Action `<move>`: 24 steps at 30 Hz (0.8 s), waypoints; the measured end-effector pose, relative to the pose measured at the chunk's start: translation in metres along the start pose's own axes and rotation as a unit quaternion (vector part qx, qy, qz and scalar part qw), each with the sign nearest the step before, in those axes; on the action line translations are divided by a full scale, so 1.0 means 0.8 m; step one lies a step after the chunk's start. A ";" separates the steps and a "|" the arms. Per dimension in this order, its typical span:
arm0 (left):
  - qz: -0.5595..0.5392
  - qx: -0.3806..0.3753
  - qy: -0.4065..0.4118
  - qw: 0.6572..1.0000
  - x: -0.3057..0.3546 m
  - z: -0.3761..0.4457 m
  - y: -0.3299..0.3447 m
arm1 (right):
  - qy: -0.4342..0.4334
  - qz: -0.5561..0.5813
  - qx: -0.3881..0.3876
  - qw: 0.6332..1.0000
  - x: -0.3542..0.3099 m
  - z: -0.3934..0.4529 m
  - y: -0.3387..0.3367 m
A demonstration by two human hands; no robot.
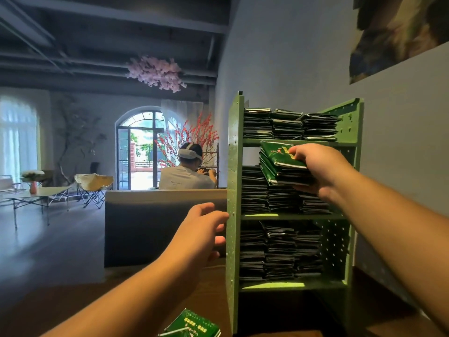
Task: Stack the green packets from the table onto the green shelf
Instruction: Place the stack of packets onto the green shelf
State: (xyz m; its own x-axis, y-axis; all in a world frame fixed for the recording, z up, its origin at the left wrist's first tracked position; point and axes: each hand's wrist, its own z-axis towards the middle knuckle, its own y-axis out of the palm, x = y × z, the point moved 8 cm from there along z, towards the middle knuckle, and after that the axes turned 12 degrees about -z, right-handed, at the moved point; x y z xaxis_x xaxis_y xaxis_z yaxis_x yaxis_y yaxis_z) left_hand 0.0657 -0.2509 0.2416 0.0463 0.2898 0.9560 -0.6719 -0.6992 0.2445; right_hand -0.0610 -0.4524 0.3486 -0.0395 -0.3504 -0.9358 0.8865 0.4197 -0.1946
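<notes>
From the head camera we see our right hand (323, 171) reaching into the middle level of the green shelf (234, 190), fingers and thumb clamped on a bundle of green packets (279, 161). The bundle is tilted, its left end higher, and sits at the top of the middle and right piles already on that level, just under the board above.

Our left hand (206, 229) hangs just left of the shelf's near side panel, fingers relaxed and slightly apart, their tips at the panel's edge; we cannot tell whether they touch it. It holds nothing.

All three levels of the shelf carry dark piles of packets, side by side in three columns. More green packets (192, 324) lie on the brown table (121, 300) at the near edge, left of the shelf's foot.

Behind the table stands a grey sofa (150, 227), and beyond it a person (187, 171) sits with their back to us, near red blossom branches (192, 137). Far left are a low table (38, 193) and a folding chair (94, 186). A painting (398, 32) hangs on the wall, upper right.
</notes>
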 end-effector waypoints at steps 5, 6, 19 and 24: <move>0.014 0.006 -0.011 1.000 -0.007 0.003 -0.014 | 0.003 -0.017 -0.005 1.000 0.007 -0.004 0.010; 0.015 0.004 -0.013 1.000 -0.007 0.003 -0.015 | 0.004 -0.015 -0.005 1.000 0.006 -0.002 0.010; 0.037 0.008 -0.023 0.999 -0.018 -0.002 -0.034 | 0.018 -0.005 0.015 1.000 -0.022 0.034 0.027; 0.041 0.008 -0.025 0.999 -0.022 -0.002 -0.040 | 0.022 -0.025 0.026 0.999 -0.023 0.047 0.037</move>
State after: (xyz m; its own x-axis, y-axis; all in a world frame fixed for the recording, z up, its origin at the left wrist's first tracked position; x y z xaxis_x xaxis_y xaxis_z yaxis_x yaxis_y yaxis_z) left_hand 0.0851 -0.2324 0.2163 0.0285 0.1993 0.9795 -0.6633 -0.7294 0.1677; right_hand -0.0169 -0.4648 0.3711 -0.1039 -0.3328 -0.9372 0.9057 0.3576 -0.2274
